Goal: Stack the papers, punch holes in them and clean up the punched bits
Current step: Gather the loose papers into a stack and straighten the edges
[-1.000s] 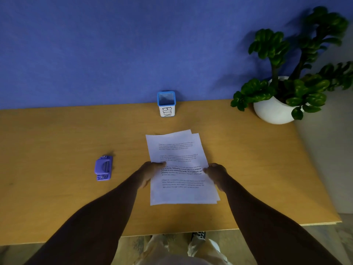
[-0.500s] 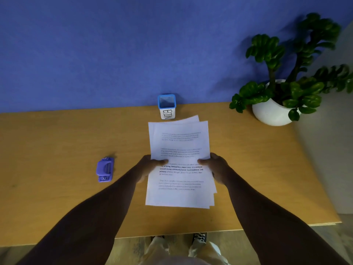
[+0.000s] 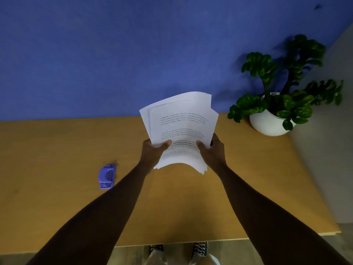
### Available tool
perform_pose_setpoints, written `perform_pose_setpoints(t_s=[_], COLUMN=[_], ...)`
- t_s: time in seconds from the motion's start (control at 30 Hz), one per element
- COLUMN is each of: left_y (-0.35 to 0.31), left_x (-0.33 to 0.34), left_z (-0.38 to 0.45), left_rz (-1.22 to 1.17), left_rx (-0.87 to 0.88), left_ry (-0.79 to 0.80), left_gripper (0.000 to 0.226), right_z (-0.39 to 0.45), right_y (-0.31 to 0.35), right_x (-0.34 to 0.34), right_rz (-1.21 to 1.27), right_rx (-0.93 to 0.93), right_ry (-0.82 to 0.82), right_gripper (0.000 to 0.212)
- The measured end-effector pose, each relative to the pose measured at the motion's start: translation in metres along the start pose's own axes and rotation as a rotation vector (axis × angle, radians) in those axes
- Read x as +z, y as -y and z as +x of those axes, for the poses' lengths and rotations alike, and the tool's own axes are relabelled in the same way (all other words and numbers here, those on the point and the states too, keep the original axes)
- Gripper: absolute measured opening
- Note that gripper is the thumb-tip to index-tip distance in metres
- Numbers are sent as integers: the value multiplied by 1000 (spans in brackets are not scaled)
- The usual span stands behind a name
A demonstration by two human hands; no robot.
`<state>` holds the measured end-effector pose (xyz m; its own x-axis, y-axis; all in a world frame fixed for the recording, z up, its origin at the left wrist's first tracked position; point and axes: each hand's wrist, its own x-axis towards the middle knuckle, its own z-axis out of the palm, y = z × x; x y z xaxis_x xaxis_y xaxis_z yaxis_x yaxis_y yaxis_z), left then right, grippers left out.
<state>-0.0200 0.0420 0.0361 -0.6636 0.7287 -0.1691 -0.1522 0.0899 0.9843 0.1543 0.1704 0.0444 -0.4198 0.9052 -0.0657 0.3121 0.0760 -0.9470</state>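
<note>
A loose bundle of white printed papers [image 3: 181,123] is held up off the wooden table [image 3: 57,150], tilted towards me with the sheets uneven at their edges. My left hand [image 3: 152,152] grips the bundle's lower left side, thumb on top. My right hand [image 3: 212,152] grips the lower right side the same way. A purple hole punch [image 3: 106,176] lies on the table to the left of my left forearm. The small bin is hidden behind the raised papers.
A green plant in a round white pot [image 3: 267,123] stands at the table's back right corner. A blue wall [image 3: 133,54] runs behind the table. The table's front edge [image 3: 267,237] is close to my shoes.
Both hands have lifted the papers off the table and tilted them upright. The raised sheets now cover the small bin. The hole punch has not moved.
</note>
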Motion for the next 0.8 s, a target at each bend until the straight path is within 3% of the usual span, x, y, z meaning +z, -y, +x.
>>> perform_pose_setpoints(t_s=[0.27, 0.43, 0.6, 0.8], left_y=[16, 25, 23, 25], left_x=[0, -4, 1, -3], left_z=[-13, -18, -20, -22], left_rz=[28, 104, 145, 148], left_rx=[-29, -65, -74, -55], left_ry=[14, 81, 113, 100], left_gripper=[31, 39, 27, 28], right_z=[-16, -27, -28, -29], right_y=[-21, -35, -33, -33], right_x=[-13, -20, -21, -26], right_rz=[-99, -170, -198, -192], right_rx=[6, 40, 48, 69], right_ry=[41, 101, 104, 123], right_gripper=[45, 40, 33, 34])
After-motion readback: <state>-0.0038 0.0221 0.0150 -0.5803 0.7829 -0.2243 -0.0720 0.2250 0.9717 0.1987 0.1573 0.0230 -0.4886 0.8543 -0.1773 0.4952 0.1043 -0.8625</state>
